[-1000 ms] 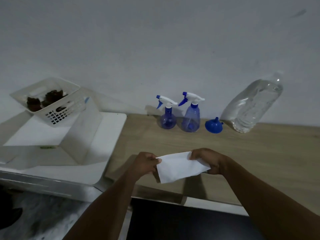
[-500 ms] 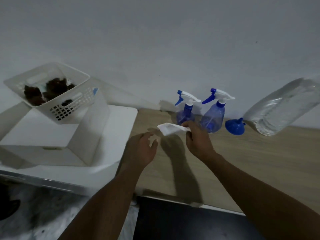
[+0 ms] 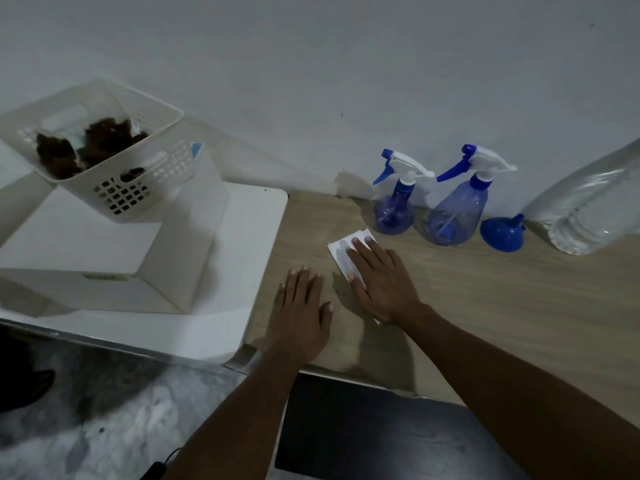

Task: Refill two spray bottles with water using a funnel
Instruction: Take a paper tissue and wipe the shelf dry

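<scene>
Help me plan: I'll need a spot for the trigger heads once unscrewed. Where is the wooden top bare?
Bare wood lies right of the right hand, in front of the funnel and water bottle. The back by the wall is crowded: two spray bottles, funnel, bottle. The tissue and left hand fill the left end.

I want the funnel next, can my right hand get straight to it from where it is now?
Probably yes. The right hand lies flat on the white cloth, holding nothing, and the blue funnel sits further back and to its right with only bare wooden counter between them.
</scene>
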